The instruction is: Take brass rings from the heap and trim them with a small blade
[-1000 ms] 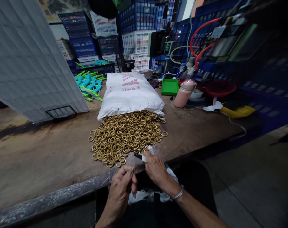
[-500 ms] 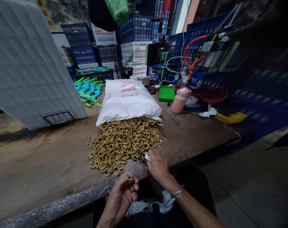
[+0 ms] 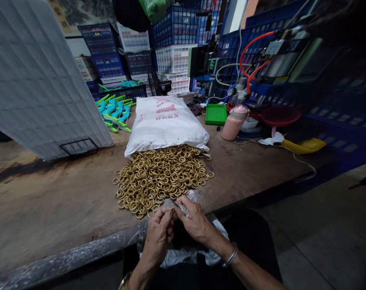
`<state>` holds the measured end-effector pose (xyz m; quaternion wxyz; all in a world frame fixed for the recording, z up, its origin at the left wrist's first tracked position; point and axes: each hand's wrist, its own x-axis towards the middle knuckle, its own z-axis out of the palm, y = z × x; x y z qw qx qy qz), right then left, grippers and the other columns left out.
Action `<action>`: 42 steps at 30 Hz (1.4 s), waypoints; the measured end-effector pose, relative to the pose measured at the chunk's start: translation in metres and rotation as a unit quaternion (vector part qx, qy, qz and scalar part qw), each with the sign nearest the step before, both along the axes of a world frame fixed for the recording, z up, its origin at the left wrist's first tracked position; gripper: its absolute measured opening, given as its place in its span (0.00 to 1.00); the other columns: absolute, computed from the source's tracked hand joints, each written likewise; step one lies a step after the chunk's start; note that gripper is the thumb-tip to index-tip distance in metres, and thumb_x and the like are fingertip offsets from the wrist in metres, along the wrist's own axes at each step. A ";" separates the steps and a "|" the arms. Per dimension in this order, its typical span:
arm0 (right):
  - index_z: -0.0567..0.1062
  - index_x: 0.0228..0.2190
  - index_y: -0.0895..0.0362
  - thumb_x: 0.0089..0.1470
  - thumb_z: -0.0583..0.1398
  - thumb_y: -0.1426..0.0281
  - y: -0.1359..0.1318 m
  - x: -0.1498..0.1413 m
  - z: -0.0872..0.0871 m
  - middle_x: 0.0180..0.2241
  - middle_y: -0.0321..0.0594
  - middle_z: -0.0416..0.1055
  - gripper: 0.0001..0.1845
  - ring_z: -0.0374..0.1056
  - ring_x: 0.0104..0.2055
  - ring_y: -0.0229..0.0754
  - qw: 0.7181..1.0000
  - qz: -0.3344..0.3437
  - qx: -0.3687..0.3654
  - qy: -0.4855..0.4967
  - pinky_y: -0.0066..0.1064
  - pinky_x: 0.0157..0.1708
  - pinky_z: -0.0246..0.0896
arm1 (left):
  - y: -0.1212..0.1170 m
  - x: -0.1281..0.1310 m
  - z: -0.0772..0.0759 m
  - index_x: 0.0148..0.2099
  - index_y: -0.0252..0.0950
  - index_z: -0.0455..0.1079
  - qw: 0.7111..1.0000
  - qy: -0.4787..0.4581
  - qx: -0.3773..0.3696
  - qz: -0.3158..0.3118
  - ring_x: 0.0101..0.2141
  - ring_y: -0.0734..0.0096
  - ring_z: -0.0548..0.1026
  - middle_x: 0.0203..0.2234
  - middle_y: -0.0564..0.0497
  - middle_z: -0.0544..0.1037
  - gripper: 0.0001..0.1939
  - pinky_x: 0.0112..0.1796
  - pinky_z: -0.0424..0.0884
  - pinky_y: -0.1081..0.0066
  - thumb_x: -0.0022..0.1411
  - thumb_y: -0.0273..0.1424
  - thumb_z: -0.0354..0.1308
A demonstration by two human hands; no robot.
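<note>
A heap of gold-coloured rings (image 3: 159, 177) spills from the mouth of a white printed sack (image 3: 167, 125) onto the table. My left hand (image 3: 159, 229) is closed in a pinch on one ring (image 3: 172, 208), just off the table's front edge. Beside it, my right hand (image 3: 195, 221) grips a small knife-like tool (image 3: 182, 208) with a pale handle and a dark, narrow tip. The tip meets the ring between my fingertips. Fingers partly cover both ring and tool, so the exact contact is hidden.
A grey-white ribbed panel (image 3: 50, 88) stands on the left, with teal and green plastic pieces (image 3: 113, 112) behind it. To the right are a green tray (image 3: 216, 114), a pink bottle (image 3: 233, 125) and a yellow scoop (image 3: 305, 146). Stacked crates (image 3: 175, 58) fill the back.
My hands have come together: the right hand brought the tool back from the heap's edge to the left. The left hand rose slightly with its ring, fingers now pinched. The view shifted a little.
</note>
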<state>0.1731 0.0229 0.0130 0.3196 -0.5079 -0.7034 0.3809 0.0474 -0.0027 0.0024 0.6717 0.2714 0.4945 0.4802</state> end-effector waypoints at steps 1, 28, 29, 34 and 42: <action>0.63 0.27 0.56 0.53 0.50 0.68 0.000 -0.001 0.001 0.23 0.31 0.62 0.06 0.58 0.26 0.34 1.000 -0.002 -0.015 0.015 0.23 0.27 0.51 | 0.000 -0.001 0.000 0.28 0.35 0.64 1.000 0.024 0.007 0.002 0.15 0.84 0.55 0.15 0.60 0.61 0.14 0.16 0.50 0.81 0.51 0.41 0.58; 0.65 0.32 0.56 0.47 0.49 0.77 -0.008 0.004 -0.012 0.25 0.34 0.66 0.09 0.61 0.27 0.36 0.978 0.059 0.042 -0.197 0.26 0.27 0.45 | -0.002 -0.002 0.005 0.30 0.37 0.60 0.999 0.034 0.018 -0.023 0.13 0.85 0.54 0.16 0.60 0.64 0.16 0.14 0.48 0.82 0.51 0.44 0.56; 0.65 0.33 0.56 0.47 0.49 0.77 -0.009 0.003 -0.014 0.25 0.35 0.66 0.10 0.61 0.28 0.37 0.975 0.061 0.048 -0.208 0.26 0.27 0.46 | -0.001 -0.002 0.006 0.30 0.37 0.60 0.999 0.045 0.018 -0.021 0.13 0.85 0.54 0.16 0.60 0.64 0.16 0.14 0.48 0.82 0.50 0.44 0.57; 0.63 0.35 0.57 0.46 0.49 0.77 -0.008 0.003 -0.019 0.26 0.36 0.68 0.11 0.62 0.27 0.38 0.964 0.059 0.047 -0.256 0.27 0.27 0.45 | -0.004 -0.001 0.010 0.24 0.35 0.60 0.996 0.085 0.021 -0.017 0.11 0.85 0.53 0.11 0.61 0.60 0.18 0.13 0.48 0.81 0.50 0.44 0.57; 0.65 0.34 0.58 0.50 0.49 0.77 0.012 0.019 -0.017 0.27 0.40 0.71 0.09 0.65 0.27 0.38 0.940 -0.065 0.021 -0.334 0.28 0.25 0.42 | -0.016 -0.001 0.016 0.27 0.35 0.63 0.998 -0.053 0.005 -0.042 0.12 0.85 0.57 0.15 0.57 0.68 0.15 0.12 0.51 0.81 0.50 0.42 0.59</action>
